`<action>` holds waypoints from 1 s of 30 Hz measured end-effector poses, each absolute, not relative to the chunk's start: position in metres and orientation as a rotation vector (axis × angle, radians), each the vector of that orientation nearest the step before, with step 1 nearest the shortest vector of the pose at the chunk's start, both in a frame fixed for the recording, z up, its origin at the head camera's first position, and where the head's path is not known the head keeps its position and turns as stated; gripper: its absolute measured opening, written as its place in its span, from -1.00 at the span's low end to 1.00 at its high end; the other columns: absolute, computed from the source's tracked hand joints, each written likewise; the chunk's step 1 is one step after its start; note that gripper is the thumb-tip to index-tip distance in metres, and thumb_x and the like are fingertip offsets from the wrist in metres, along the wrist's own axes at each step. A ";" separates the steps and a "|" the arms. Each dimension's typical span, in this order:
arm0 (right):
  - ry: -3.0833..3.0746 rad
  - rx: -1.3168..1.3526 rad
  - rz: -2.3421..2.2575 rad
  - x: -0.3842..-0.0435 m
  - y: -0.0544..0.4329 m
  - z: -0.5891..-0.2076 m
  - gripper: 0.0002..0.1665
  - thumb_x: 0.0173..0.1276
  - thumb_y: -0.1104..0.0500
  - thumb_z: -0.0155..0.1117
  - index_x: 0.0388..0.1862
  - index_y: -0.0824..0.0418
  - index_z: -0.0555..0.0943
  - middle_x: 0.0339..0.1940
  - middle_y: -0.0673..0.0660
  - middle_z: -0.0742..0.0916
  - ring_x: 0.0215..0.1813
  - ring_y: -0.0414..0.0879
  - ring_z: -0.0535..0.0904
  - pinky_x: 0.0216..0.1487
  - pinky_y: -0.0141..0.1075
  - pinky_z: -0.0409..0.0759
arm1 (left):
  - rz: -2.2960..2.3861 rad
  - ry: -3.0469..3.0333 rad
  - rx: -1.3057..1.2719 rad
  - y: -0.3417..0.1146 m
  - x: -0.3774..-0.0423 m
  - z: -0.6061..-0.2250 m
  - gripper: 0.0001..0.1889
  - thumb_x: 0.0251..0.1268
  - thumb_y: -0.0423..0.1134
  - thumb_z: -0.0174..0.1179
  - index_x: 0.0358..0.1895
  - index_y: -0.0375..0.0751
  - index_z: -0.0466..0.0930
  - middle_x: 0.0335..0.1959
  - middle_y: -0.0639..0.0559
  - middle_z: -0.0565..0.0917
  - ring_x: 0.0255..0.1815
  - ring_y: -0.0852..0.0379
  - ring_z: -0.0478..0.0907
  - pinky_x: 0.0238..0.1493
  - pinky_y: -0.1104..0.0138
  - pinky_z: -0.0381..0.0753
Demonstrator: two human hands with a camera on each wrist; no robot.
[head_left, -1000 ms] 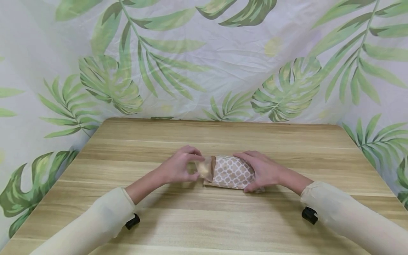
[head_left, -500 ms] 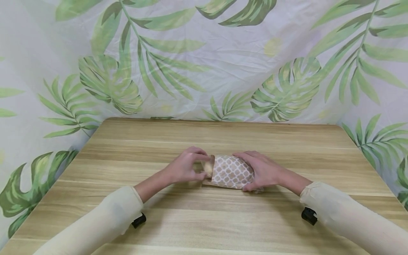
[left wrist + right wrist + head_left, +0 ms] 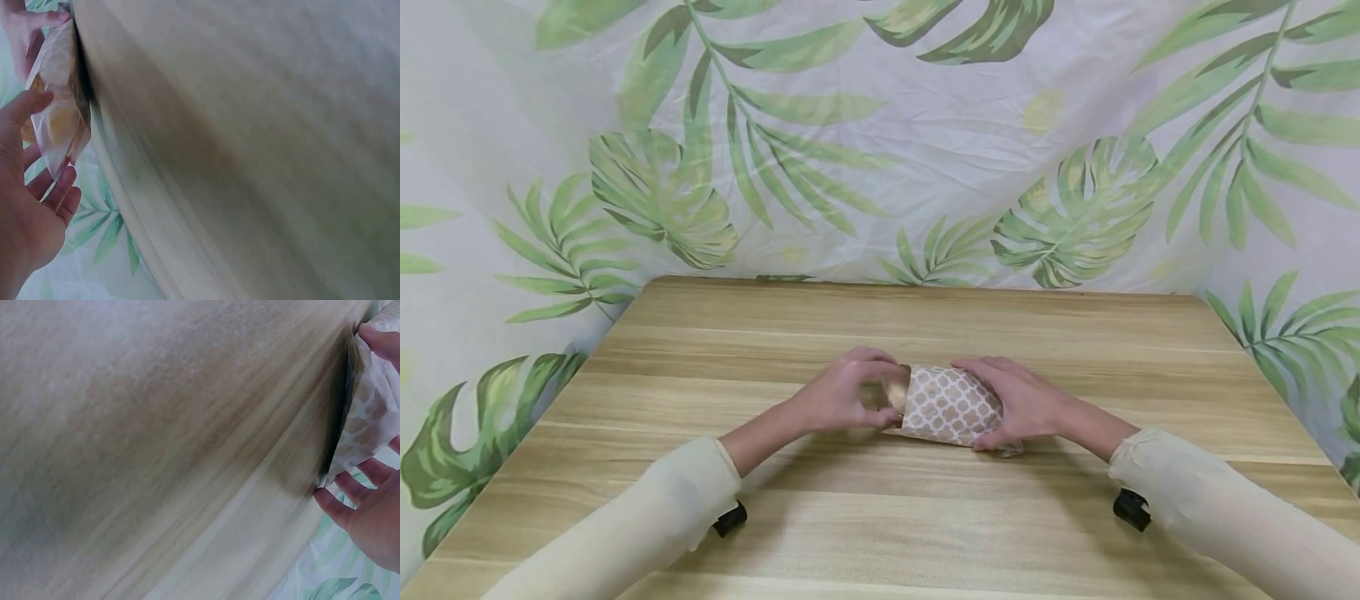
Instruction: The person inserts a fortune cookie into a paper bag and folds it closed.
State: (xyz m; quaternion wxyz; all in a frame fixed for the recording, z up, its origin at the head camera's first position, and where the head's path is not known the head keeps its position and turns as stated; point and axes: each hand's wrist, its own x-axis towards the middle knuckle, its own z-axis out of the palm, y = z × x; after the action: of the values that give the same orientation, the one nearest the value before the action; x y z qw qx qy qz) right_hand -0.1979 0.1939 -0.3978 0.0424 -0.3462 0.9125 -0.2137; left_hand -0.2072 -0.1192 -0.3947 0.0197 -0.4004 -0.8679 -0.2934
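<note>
A tan paper bag [image 3: 951, 406] with a white lattice print lies near the middle of the table, its mouth toward the left. Out of that mouth sticks the end of a clear-wrapped, yellowish food item [image 3: 895, 395], perhaps bread; most of it is hidden inside. My left hand [image 3: 844, 392] holds this end between thumb and fingers, right at the bag's opening. In the left wrist view, yellow-orange contents [image 3: 62, 122] show through the wrapping. My right hand [image 3: 1026, 402] grips the bag's right end, thumb at the near side and fingers at the far side.
The wood-grain table [image 3: 880, 533] stretches out around the bag on all sides. Behind it hangs a leaf-patterned cloth [image 3: 940, 150]. Small black devices sit under both sleeves, at the left wrist [image 3: 730, 519] and the right wrist [image 3: 1132, 509].
My left hand has moved right, and the wrapped item has slid deeper into the bag, so less of it sticks out. My right hand has stayed in place on the bag.
</note>
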 end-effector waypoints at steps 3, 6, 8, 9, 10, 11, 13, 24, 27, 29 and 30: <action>2.788 -1.060 -0.664 -0.198 0.195 -0.398 0.31 -0.17 -0.11 0.72 0.55 0.27 0.34 0.40 0.33 0.57 0.41 0.33 0.45 0.39 0.25 0.41 | -0.958 -2.705 -1.242 -0.127 -0.209 -0.392 -0.30 0.02 -0.13 0.59 0.28 -0.29 0.63 0.25 -0.19 0.62 0.31 -0.16 0.53 0.34 -0.02 0.53; 2.789 -1.080 -0.665 -0.199 0.196 -0.399 0.30 -0.16 -0.12 0.73 0.54 0.29 0.34 0.39 0.34 0.57 0.40 0.34 0.46 0.38 0.26 0.42 | -0.993 -2.725 -1.197 -0.136 -0.209 -0.390 -0.24 0.02 -0.09 0.61 0.31 -0.34 0.59 0.29 -0.23 0.58 0.35 -0.21 0.49 0.34 -0.08 0.50; 2.790 -1.088 -0.663 -0.199 0.196 -0.399 0.30 -0.16 -0.12 0.72 0.54 0.30 0.34 0.39 0.35 0.57 0.40 0.35 0.46 0.38 0.26 0.42 | -1.029 -2.739 -1.158 -0.141 -0.209 -0.389 -0.27 0.06 -0.09 0.59 0.30 -0.36 0.59 0.27 -0.23 0.59 0.33 -0.22 0.50 0.32 -0.10 0.52; 2.788 -1.088 -0.664 -0.199 0.197 -0.399 0.30 -0.16 -0.11 0.72 0.54 0.30 0.34 0.38 0.35 0.57 0.40 0.35 0.46 0.37 0.26 0.43 | -1.047 -2.743 -1.143 -0.143 -0.209 -0.389 -0.29 0.09 -0.09 0.58 0.29 -0.37 0.60 0.25 -0.23 0.61 0.31 -0.22 0.51 0.30 -0.11 0.53; 2.787 -1.087 -0.664 -0.199 0.197 -0.399 0.30 -0.16 -0.11 0.73 0.54 0.30 0.34 0.38 0.35 0.57 0.40 0.35 0.46 0.37 0.26 0.43 | -1.056 -2.742 -1.134 -0.144 -0.209 -0.389 -0.31 0.11 -0.09 0.58 0.27 -0.38 0.60 0.21 -0.21 0.64 0.29 -0.22 0.53 0.28 -0.11 0.55; 2.787 -1.083 -0.662 -0.199 0.197 -0.398 0.30 -0.15 -0.11 0.72 0.55 0.30 0.34 0.39 0.35 0.57 0.40 0.35 0.46 0.37 0.26 0.43 | -1.070 -2.741 -1.126 -0.145 -0.209 -0.389 -0.33 0.13 -0.09 0.57 0.27 -0.39 0.61 0.18 -0.20 0.67 0.26 -0.20 0.55 0.26 -0.11 0.56; 2.784 -1.069 -0.657 -0.199 0.197 -0.398 0.30 -0.15 -0.11 0.72 0.55 0.28 0.33 0.40 0.34 0.57 0.41 0.34 0.45 0.38 0.25 0.42 | -1.092 -2.734 -1.111 -0.146 -0.209 -0.389 -0.35 0.15 -0.12 0.56 0.25 -0.40 0.61 0.10 -0.16 0.72 0.20 -0.18 0.59 0.22 -0.11 0.58; 2.775 -1.041 -0.650 -0.199 0.197 -0.398 0.31 -0.14 -0.12 0.72 0.58 0.24 0.31 0.42 0.33 0.55 0.44 0.32 0.42 0.41 0.24 0.40 | -1.154 -2.691 -1.008 -0.147 -0.208 -0.392 -0.43 -0.03 -0.14 0.66 0.07 -0.30 0.70 -0.02 -0.03 0.76 0.06 -0.08 0.61 0.09 -0.08 0.59; 2.772 -1.043 -0.656 -0.200 0.197 -0.398 0.31 -0.13 -0.11 0.72 0.58 0.24 0.31 0.42 0.32 0.55 0.44 0.32 0.42 0.40 0.24 0.40 | -1.169 -2.683 -0.997 -0.146 -0.207 -0.390 -0.45 -0.05 -0.14 0.67 0.03 -0.28 0.72 -0.03 -0.04 0.76 0.05 -0.08 0.62 0.12 -0.09 0.59; 2.770 -1.042 -0.659 -0.200 0.198 -0.399 0.31 -0.13 -0.11 0.73 0.58 0.24 0.31 0.42 0.32 0.55 0.44 0.31 0.42 0.40 0.24 0.40 | -1.160 -2.682 -1.000 -0.146 -0.207 -0.391 -0.46 -0.05 -0.13 0.68 0.02 -0.28 0.73 -0.03 -0.05 0.76 0.05 -0.09 0.63 0.14 -0.11 0.60; 2.769 -1.041 -0.661 -0.200 0.198 -0.399 0.31 -0.13 -0.11 0.73 0.58 0.24 0.31 0.42 0.32 0.55 0.44 0.31 0.42 0.40 0.24 0.40 | -1.156 -2.685 -1.002 -0.146 -0.207 -0.390 -0.46 -0.06 -0.13 0.67 0.02 -0.28 0.74 -0.03 -0.06 0.76 0.05 -0.09 0.63 0.15 -0.11 0.60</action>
State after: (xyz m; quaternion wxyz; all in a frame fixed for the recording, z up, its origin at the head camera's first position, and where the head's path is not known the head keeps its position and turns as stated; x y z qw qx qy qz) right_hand -0.2004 0.1977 -0.3990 0.0549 -0.3430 0.9121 -0.2177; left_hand -0.2069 -0.1458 -0.3903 0.0256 -0.3242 -0.8686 -0.3739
